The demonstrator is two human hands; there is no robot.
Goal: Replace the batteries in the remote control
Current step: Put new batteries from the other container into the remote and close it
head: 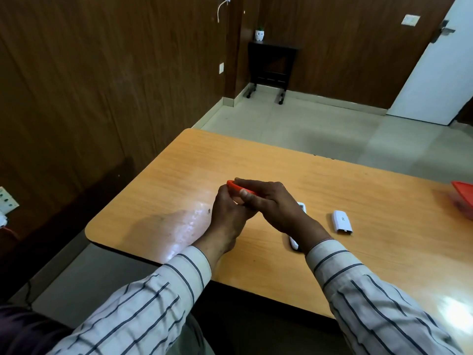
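Both hands meet above the middle of the orange wooden table [158, 190]. My left hand [227, 213] and my right hand [268, 203] are closed together on a small thin red object [236, 186], whose curved edge shows above the fingers. What the red object is cannot be told. A white remote control [294, 243] lies on the table, mostly hidden under my right wrist. Its white battery cover [342, 221] lies apart on the table, to the right of my right hand. No batteries are visible.
A red container [464, 198] sits at the table's right edge. The table's near-left corner is rounded. Beyond the table are a tiled floor, a dark side table [271, 65] with a small potted plant, and a white door [435, 67].
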